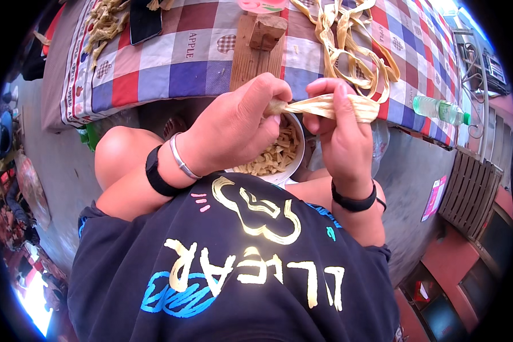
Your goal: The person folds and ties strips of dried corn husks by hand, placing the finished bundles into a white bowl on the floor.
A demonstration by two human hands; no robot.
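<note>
My left hand pinches a knotted, pale yellow end of a dried plant-fibre strip, with thumb and forefinger curled over it. The strip runs across to my right hand, where it passes flat between the fingers and thumb. Beyond my right hand, long loops of the same fibre lie on the checked tablecloth. Below my hands, partly hidden by the left one, a white bowl holds many short cut pieces of the pale material.
A wooden board with an upright block stands on the table before me. Left of it lie a black smartphone and a heap of knotted fibre pieces. A plastic bottle with a green cap lies near the right edge. A pink container sits behind.
</note>
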